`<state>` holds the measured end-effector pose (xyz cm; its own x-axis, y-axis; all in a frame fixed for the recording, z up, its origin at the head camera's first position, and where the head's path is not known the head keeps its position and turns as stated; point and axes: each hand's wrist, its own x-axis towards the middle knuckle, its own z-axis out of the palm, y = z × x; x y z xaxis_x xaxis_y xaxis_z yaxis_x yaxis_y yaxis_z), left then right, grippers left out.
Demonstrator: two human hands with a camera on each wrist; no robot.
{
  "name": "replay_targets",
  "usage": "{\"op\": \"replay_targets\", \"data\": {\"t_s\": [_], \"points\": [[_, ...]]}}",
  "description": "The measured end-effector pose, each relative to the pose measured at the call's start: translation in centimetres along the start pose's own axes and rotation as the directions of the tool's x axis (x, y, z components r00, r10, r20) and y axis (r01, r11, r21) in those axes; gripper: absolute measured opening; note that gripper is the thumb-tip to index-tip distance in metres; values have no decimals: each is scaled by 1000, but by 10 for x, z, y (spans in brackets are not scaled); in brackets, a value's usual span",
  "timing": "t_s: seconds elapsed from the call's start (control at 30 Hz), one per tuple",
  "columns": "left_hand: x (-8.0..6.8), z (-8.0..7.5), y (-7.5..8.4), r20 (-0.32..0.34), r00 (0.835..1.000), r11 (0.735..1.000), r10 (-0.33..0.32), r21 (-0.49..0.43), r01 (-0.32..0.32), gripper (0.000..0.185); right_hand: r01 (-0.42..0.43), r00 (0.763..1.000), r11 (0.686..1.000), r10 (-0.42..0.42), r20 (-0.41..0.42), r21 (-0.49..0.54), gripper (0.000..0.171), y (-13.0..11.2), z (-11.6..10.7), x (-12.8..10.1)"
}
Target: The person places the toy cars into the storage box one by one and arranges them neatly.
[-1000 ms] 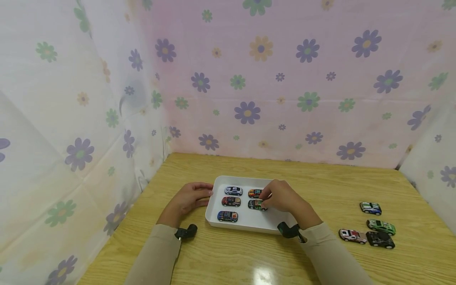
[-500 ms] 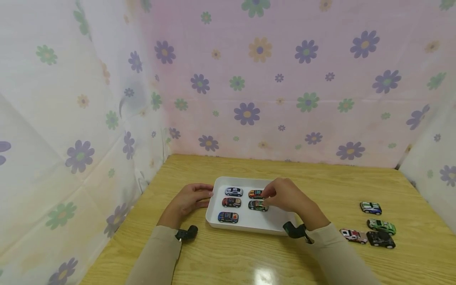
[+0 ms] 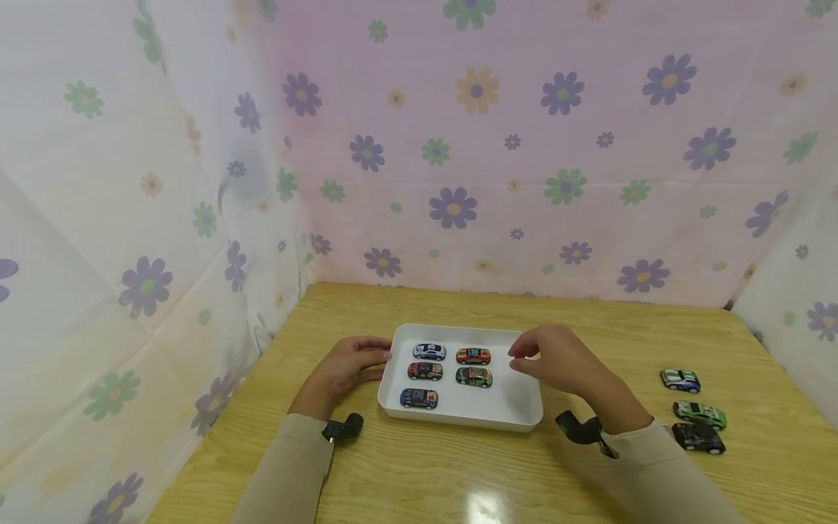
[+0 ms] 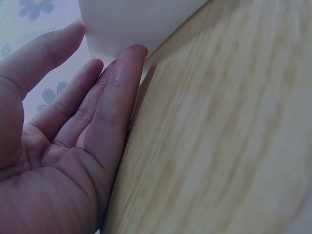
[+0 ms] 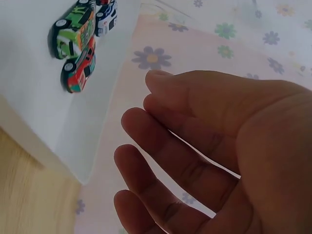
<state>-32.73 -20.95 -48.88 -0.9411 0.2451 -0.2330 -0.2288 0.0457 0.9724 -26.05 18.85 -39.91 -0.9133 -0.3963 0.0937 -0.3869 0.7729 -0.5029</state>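
A white tray (image 3: pixel 458 418) lies on the wooden table with several toy cars inside. Its left column has a white car (image 3: pixel 429 351), a red car (image 3: pixel 425 371) and a blue car (image 3: pixel 419 398). To their right are an orange-red car (image 3: pixel 473 356) and a green car (image 3: pixel 474 376); both also appear in the right wrist view. My left hand (image 3: pixel 353 366) touches the tray's left wall with extended fingers, as the left wrist view shows. Above the tray's right end, my right hand (image 3: pixel 556 356) holds nothing, its fingers relaxed and apart from the cars.
On the table's right side stand a white-green-blue car (image 3: pixel 681 380), a green car (image 3: pixel 699 413) and a black car (image 3: pixel 698 438). My right sleeve mostly hides another car beside the black one. Flowered cloth (image 3: pixel 452 145) hangs behind and at both sides.
My right hand has let go of the green car in the tray and moved right, away from it. My left hand stays at the tray's left wall.
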Motion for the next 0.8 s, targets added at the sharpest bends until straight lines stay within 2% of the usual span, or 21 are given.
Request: {"op": "replay_targets", "data": {"t_s": [0.43,0.8], "points": [[-1,1,-1,-3,1000,1000,9,-13,-9,43,-33,998,997,30,-46,-66,15,21,-21,-31],[-1,2,0,-5,1000,1000,14,-13,-14,44,-63,995,995,56,-83,-81,16,42,-31,-55]]}}
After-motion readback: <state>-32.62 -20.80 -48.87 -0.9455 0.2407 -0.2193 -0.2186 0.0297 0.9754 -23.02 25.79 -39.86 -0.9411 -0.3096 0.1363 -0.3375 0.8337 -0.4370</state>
